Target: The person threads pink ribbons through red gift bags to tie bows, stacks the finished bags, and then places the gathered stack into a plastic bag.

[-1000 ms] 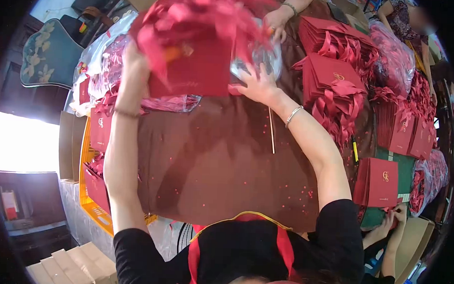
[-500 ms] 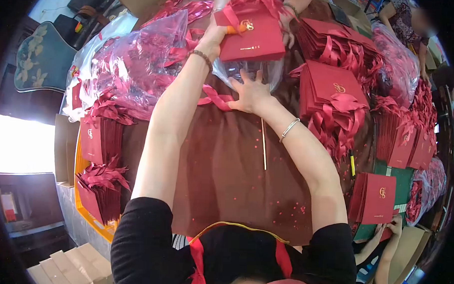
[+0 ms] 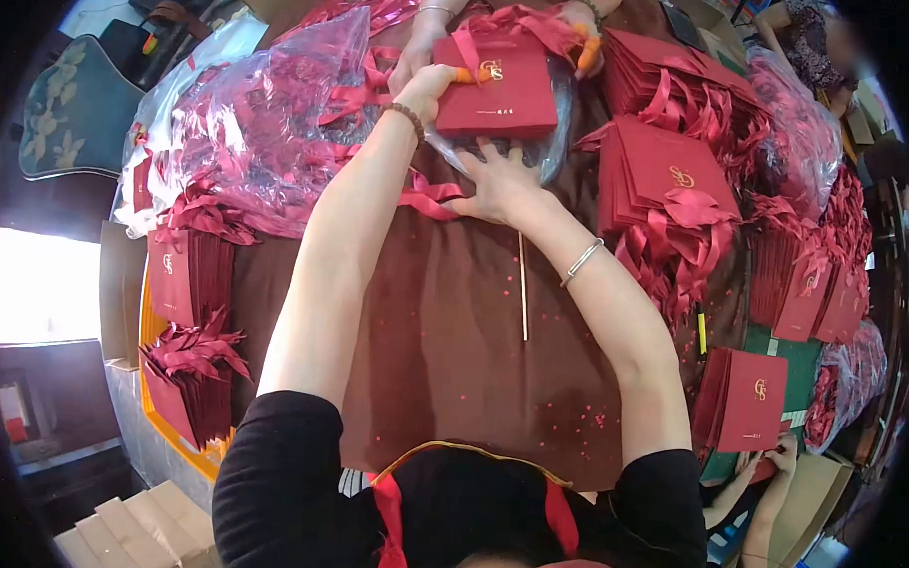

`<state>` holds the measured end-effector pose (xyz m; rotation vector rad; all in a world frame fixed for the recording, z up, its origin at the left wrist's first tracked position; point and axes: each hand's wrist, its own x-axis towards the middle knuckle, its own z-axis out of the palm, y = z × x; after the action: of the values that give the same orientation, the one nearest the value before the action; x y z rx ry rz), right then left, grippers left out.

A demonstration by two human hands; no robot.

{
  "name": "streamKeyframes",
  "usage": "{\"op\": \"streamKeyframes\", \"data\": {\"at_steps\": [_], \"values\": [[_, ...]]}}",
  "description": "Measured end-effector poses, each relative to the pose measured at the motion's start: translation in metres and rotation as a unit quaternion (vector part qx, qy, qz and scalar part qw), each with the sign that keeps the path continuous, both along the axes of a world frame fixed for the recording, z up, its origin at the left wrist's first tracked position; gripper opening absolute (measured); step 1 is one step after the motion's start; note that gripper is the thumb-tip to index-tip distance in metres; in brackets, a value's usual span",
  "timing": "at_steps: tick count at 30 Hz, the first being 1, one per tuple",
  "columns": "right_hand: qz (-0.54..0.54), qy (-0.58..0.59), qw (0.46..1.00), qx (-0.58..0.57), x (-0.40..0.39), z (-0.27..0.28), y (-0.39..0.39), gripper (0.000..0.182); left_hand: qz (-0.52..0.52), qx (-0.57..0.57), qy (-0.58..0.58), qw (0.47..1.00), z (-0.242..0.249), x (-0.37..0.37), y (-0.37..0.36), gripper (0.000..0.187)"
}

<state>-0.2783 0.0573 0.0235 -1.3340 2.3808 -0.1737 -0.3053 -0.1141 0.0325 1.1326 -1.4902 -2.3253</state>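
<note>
My left hand grips a stack of red cards with gold lettering and red ribbons at its left edge, holding it over a clear plastic bag at the far side of the brown table. My right hand lies flat with fingers spread on the near edge of that bag. Across the table, another person's two hands touch the far side of the card stack; one finger wears an orange cot. A loose red ribbon lies just left of my right hand.
A thin wooden stick lies on the table below my right hand. Piles of red ribboned cards fill the right side; a large plastic bag of ribbons sits at left. More card stacks stand in a yellow crate. Another person's hands work at lower right.
My left hand swung the card stack from high at the left to over the clear bag and lowered it slightly. My right hand stayed on the bag. The other person's hands closed in.
</note>
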Motion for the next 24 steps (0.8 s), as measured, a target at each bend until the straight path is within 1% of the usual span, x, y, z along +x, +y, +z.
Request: {"op": "streamKeyframes", "data": {"at_steps": [2, 3, 5, 6, 7, 9, 10, 12, 15, 16, 17, 18, 19, 20, 21, 22, 23, 24], "values": [[0.001, 0.002, 1.0, 0.0, 0.001, -0.001, 0.001, 0.084, -0.04, 0.036, 0.038, 0.998, -0.011, -0.005, -0.01, 0.023], [0.003, 0.003, 1.0, 0.001, 0.001, -0.002, 0.002, 0.084, -0.038, 0.037, 0.038, 0.998, -0.013, -0.008, -0.012, 0.023], [0.008, 0.023, 1.0, -0.018, 0.0, -0.005, 0.004, 0.085, -0.047, -0.027, 0.019, 0.998, -0.016, -0.014, -0.017, 0.024], [0.013, 0.03, 0.999, -0.026, -0.001, -0.007, 0.004, 0.086, -0.08, -0.019, -0.008, 0.997, -0.015, -0.017, -0.025, 0.03], [0.015, 0.03, 0.999, -0.026, -0.001, -0.009, 0.005, 0.086, -0.079, -0.018, -0.007, 0.997, -0.016, -0.019, -0.027, 0.03], [0.016, 0.039, 0.998, -0.04, 0.0, -0.01, 0.007, 0.085, -0.089, -0.048, -0.011, 0.995, -0.02, -0.022, -0.031, 0.037], [0.016, 0.039, 0.998, -0.04, 0.001, -0.011, 0.008, 0.085, -0.09, -0.049, -0.011, 0.995, -0.023, -0.023, -0.031, 0.037], [0.019, 0.054, 0.995, -0.08, 0.003, -0.012, 0.012, 0.081, -0.038, -0.13, 0.003, 0.991, -0.028, -0.025, -0.029, 0.042], [0.036, 0.042, 0.996, -0.076, 0.008, -0.005, 0.016, 0.077, -0.065, -0.149, -0.027, 0.986, -0.027, -0.025, -0.031, 0.045], [0.042, 0.081, 0.992, -0.092, 0.014, -0.002, 0.018, 0.06, -0.065, -0.15, -0.026, 0.986, -0.039, -0.032, -0.039, 0.045], [0.042, 0.082, 0.992, -0.092, 0.013, -0.001, 0.016, 0.06, -0.06, -0.165, -0.065, 0.982, -0.068, -0.049, -0.058, 0.034], [0.055, 0.067, 0.993, -0.085, 0.011, -0.001, 0.014, 0.049, -0.056, -0.18, -0.103, 0.977, -0.086, -0.057, -0.069, 0.024], [0.067, 0.051, 0.993, -0.078, 0.009, -0.001, 0.012, 0.037, -0.058, -0.179, -0.102, 0.977, -0.089, -0.055, -0.071, 0.024], [0.061, 0.052, 0.994, -0.077, 0.008, 0.001, 0.009, 0.037, -0.04, -0.245, -0.071, 0.966, -0.091, -0.054, -0.07, 0.024], [0.075, 0.083, 0.989, -0.1, 0.006, 0.003, 0.008, 0.027, -0.025, -0.307, -0.036, 0.951, -0.093, -0.055, -0.06, 0.025], [0.091, 0.113, 0.982, -0.121, 0.004, 0.004, 0.01, 0.017, -0.019, -0.279, -0.053, 0.959, -0.032, -0.025, -0.015, 0.028], [0.092, 0.117, 0.981, -0.126, 0.005, 0.009, 0.01, 0.016, -0.009, -0.324, -0.069, 0.944, -0.027, -0.025, -0.017, 0.032], [0.083, 0.095, 0.984, -0.123, 0.003, 0.017, 0.01, 0.016, 0.006, -0.443, -0.16, 0.882, -0.019, -0.02, -0.006, 0.041]]}}
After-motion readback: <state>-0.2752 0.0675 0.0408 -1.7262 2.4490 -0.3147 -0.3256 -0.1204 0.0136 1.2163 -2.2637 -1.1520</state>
